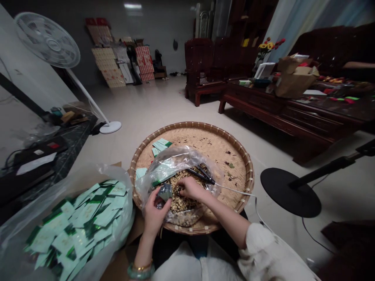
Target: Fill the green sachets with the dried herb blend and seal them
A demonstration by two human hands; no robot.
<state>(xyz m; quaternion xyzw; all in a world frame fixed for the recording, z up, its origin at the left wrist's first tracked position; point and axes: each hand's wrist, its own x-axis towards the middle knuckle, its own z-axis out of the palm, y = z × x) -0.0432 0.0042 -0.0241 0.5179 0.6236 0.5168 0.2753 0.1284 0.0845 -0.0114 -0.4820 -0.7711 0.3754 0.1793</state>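
Note:
My left hand point(156, 208) holds a small shiny sachet point(165, 191) between thumb and fingers at the left side of an open clear plastic bag point(178, 154). Inside that bag lies a heap of dried chopped bits point(180, 205), tan and dark. My right hand point(190, 188) reaches into the heap with its fingers curled together; what they pinch is hidden. Just beyond it a black hand-held sealer-like tool point(205, 175) with a white cord rests on the bits. Everything sits on a round woven bamboo tray point(250, 171) in front of me.
At the left stands a large plastic bag point(125, 179) full of green-and-white packets point(79, 218). More packets point(161, 144) lie on the tray. A white fan point(109, 127), a black round stand base point(290, 191) and a dark wooden table point(258, 97) surround the tray.

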